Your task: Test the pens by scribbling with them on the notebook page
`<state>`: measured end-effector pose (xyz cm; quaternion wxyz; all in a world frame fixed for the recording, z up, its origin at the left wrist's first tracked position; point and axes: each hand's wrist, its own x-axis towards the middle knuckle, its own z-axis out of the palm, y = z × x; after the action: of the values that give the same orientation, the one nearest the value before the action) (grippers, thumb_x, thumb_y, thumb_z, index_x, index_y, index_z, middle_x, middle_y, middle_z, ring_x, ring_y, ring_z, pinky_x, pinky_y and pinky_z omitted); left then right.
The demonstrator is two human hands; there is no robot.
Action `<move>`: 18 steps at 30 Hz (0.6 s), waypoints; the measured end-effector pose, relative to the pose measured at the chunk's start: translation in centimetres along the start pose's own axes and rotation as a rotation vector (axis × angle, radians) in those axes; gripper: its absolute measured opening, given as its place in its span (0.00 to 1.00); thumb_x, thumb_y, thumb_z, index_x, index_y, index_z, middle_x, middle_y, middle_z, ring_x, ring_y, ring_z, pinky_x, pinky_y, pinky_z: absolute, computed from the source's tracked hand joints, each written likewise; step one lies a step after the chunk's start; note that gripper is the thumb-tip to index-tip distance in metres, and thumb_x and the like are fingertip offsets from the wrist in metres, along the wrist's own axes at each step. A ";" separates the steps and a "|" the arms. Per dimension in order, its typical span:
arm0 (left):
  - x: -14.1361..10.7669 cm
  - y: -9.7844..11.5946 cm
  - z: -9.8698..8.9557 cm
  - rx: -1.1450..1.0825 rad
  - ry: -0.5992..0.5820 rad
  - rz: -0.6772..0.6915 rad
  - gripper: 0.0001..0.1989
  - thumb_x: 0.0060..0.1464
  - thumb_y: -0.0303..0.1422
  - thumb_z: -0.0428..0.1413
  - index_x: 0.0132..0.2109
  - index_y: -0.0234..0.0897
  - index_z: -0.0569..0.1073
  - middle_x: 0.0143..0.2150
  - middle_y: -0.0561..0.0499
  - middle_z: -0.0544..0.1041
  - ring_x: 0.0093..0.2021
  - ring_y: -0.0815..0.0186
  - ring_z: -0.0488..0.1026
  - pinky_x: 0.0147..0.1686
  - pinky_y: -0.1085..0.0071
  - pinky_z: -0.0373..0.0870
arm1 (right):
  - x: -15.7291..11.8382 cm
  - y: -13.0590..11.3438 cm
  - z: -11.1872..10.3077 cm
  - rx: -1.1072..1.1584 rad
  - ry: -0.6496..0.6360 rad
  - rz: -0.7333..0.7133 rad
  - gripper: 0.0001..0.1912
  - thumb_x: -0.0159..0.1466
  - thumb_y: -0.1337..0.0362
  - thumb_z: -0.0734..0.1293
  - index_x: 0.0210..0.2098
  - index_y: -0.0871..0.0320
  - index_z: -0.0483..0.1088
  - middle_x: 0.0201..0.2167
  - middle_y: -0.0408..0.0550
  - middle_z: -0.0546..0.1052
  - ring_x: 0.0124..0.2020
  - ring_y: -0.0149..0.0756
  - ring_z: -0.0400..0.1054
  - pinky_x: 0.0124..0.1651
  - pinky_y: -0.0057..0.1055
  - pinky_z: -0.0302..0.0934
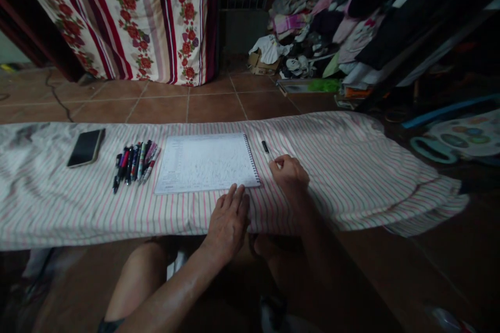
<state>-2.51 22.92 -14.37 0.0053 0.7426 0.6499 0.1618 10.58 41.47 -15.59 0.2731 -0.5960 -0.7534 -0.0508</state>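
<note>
A spiral notebook (207, 161) lies on the striped cloth, its open page covered in faint handwriting and its wire binding to the right. My left hand (230, 216) rests flat at the notebook's lower edge, fingers stretched out and fingertips on the page border. Just right of the binding, my right hand (289, 171) has its fingers closed round the lower end of a pen (266, 148). The pen's black end points away from me; the rest of it is partly hidden by the fingers. Left of the notebook is a bunch of several pens (135, 163) in mixed colours.
A smartphone (86, 148) with a dark screen lies at the left. The striped cloth (351, 166) covers a long low surface. Beyond are a tiled floor (167, 104), a flowered curtain (133, 15) and piled clothes (312, 26). A light-blue plastic chair (464, 135) stands at the right.
</note>
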 end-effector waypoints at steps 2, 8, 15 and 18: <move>-0.1 0.0 0.0 -0.029 0.028 0.013 0.21 0.57 0.26 0.50 0.58 0.29 0.63 0.64 0.34 0.58 0.66 0.50 0.49 0.56 0.51 0.62 | 0.2 -0.8 -0.7 0.043 0.033 -0.023 0.10 0.61 0.60 0.60 0.35 0.59 0.70 0.32 0.52 0.75 0.32 0.38 0.67 0.33 0.30 0.53; -0.2 -0.8 -0.8 -0.123 0.159 0.018 0.15 0.58 0.27 0.48 0.51 0.30 0.68 0.61 0.34 0.62 0.64 0.52 0.55 0.54 0.55 0.66 | -0.5 -4.7 -2.1 0.312 0.046 -0.243 0.08 0.60 0.63 0.62 0.36 0.59 0.70 0.32 0.48 0.75 0.29 0.34 0.67 0.34 0.29 0.56; 0.2 -4.7 -4.1 -0.088 0.278 -0.276 0.13 0.57 0.28 0.48 0.46 0.36 0.74 0.43 0.44 0.73 0.43 0.60 0.68 0.42 0.64 0.72 | -2.4 -8.6 -2.1 0.463 0.014 -0.425 0.08 0.63 0.65 0.59 0.36 0.60 0.70 0.33 0.49 0.73 0.28 0.33 0.65 0.38 0.30 0.59; -0.3 -8.0 -5.4 -0.016 0.324 -0.426 0.13 0.57 0.29 0.49 0.46 0.35 0.75 0.42 0.44 0.73 0.44 0.59 0.68 0.42 0.64 0.70 | -2.7 -9.4 -2.1 0.485 -0.007 -0.439 0.08 0.63 0.66 0.60 0.37 0.60 0.70 0.33 0.49 0.73 0.29 0.33 0.66 0.38 0.30 0.60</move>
<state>-11.56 22.73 -11.07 -0.0590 0.5534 0.7826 0.2788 3.02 35.65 -12.76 0.3873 -0.3370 -0.8549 0.0745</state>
